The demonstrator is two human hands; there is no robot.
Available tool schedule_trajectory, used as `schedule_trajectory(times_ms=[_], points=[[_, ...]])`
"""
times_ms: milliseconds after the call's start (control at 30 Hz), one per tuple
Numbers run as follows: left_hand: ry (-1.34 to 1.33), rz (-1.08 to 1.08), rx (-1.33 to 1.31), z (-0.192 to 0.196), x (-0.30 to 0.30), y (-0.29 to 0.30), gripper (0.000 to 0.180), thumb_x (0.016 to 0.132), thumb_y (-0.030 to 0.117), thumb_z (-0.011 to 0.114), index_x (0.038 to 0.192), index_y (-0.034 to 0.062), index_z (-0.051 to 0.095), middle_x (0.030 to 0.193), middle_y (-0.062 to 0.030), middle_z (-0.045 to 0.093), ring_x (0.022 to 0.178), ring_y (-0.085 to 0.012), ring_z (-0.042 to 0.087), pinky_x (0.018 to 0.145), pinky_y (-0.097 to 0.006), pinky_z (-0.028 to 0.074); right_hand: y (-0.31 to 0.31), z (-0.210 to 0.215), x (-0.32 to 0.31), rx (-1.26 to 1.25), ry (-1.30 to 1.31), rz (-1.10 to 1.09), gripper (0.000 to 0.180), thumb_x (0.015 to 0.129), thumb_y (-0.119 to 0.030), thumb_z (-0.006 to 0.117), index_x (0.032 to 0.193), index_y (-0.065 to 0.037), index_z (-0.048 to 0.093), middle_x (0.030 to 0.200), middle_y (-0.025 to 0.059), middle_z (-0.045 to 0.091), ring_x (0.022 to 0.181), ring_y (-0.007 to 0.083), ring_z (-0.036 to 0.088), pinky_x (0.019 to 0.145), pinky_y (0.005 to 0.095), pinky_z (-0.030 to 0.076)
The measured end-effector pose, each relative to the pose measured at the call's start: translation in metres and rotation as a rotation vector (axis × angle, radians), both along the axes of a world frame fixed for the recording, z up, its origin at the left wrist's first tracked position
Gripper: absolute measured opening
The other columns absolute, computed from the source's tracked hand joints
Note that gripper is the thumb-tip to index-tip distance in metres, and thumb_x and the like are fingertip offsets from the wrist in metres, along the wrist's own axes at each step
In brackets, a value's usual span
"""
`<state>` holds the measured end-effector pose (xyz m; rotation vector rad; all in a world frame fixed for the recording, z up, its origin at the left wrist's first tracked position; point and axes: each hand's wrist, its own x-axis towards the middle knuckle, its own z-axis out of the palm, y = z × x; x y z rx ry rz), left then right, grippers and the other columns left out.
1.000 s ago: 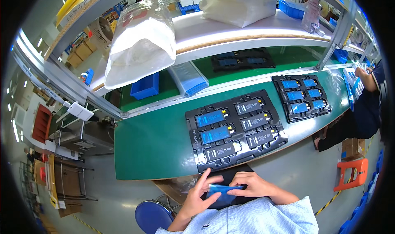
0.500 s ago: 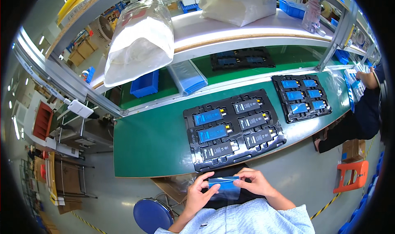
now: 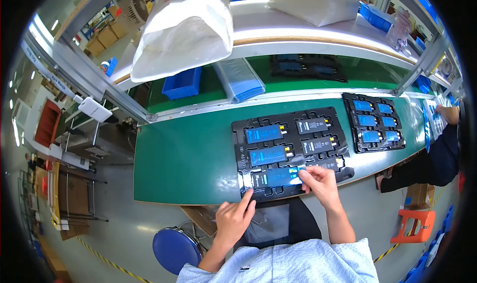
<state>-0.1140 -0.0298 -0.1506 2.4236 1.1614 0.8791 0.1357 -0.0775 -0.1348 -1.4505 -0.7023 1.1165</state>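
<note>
A black plastic tray (image 3: 239, 134) on the green bench holds several flat battery packs in slots. Two at its far left have blue faces, such as this blue-faced battery (image 3: 264, 133); the right column shows dark grey ones, including a grey battery (image 3: 314, 125). Over the near-left battery lies a blue film (image 3: 280, 177), its right end pinched between thumb and fingers of my right hand (image 3: 320, 183). My left hand (image 3: 233, 219) has its index finger stretched to the tray's near-left edge. A clear sheet (image 3: 271, 223) rests on my lap.
Another tray (image 3: 352, 129) of blue-faced batteries stands right, with a third tray (image 3: 310, 69) behind under the shelf. A blue bin (image 3: 182, 84) and clear bags (image 3: 241, 80) sit at the back. A co-worker (image 3: 439, 148) is at right; a blue stool (image 3: 175, 250) stands below.
Both hands have moved from my lap up to the tray. The blue film, earlier held between them, now lies over the near-left battery, and the clear sheet is on my lap.
</note>
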Motion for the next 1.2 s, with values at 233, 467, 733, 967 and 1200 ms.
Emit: schedule_trajectory(times_ms=[233, 467, 733, 967, 1200], points=[[0.022, 0.013, 0.054, -0.006, 0.004, 0.008, 0.023, 0.082, 0.016, 0.071, 0.103, 0.0079, 0.069, 0.052, -0.0022, 0.054, 0.045, -0.0157, 0.051, 0.052, -0.031, 0.036, 0.019, -0.003, -0.016, -0.120, -0.166, 0.098, 0.021, 0.088, -0.016, 0.069, 0.096, 0.003, 0.069, 0.071, 0.0023, 0.067, 0.056, 0.0044, 0.057, 0.048, 0.0192, 0.044], [0.011, -0.001, 0.025, -0.006, 0.002, 0.011, 0.021, 0.082, 0.018, 0.071, 0.101, 0.0084, 0.070, 0.054, -0.0016, 0.055, 0.047, -0.0155, 0.052, 0.053, -0.031, 0.037, 0.025, -0.007, -0.022, -0.114, -0.313, 0.101, 0.023, 0.087, -0.018, 0.070, 0.095, 0.004, 0.070, 0.069, 0.0044, 0.068, 0.055, 0.0060, 0.059, 0.049, 0.0214, 0.046], [-0.027, -0.013, 0.057, -0.005, 0.002, 0.016, 0.023, 0.076, 0.015, 0.076, 0.098, 0.0078, 0.071, 0.050, -0.0019, 0.054, 0.044, -0.0158, 0.051, 0.052, -0.031, 0.036, 0.027, -0.007, -0.024, -0.122, -0.388, 0.095, 0.025, 0.086, -0.020, 0.071, 0.094, 0.004, 0.070, 0.064, 0.0048, 0.067, 0.053, 0.0063, 0.059, 0.048, 0.0218, 0.045], [-0.003, -0.022, 0.060, -0.003, 0.002, 0.018, 0.023, 0.076, 0.016, 0.076, 0.097, 0.0079, 0.071, 0.051, -0.0021, 0.055, 0.045, -0.0160, 0.052, 0.052, -0.031, 0.037, 0.028, -0.006, -0.026, -0.119, -0.419, 0.113, 0.024, 0.087, -0.017, 0.070, 0.095, 0.006, 0.069, 0.064, 0.0023, 0.065, 0.051, 0.0040, 0.054, 0.046, 0.0198, 0.041], [0.112, -0.084, 0.147, 0.000, 0.003, 0.021, 0.027, 0.078, 0.015, 0.071, 0.105, 0.0101, 0.069, 0.053, 0.0003, 0.051, 0.048, -0.0144, 0.050, 0.053, -0.031, 0.035, 0.028, -0.005, -0.027, -0.132, -0.441, 0.107, 0.023, 0.086, -0.016, 0.071, 0.095, 0.005, 0.070, 0.064, 0.0033, 0.065, 0.051, 0.0044, 0.055, 0.046, 0.0200, 0.042]])
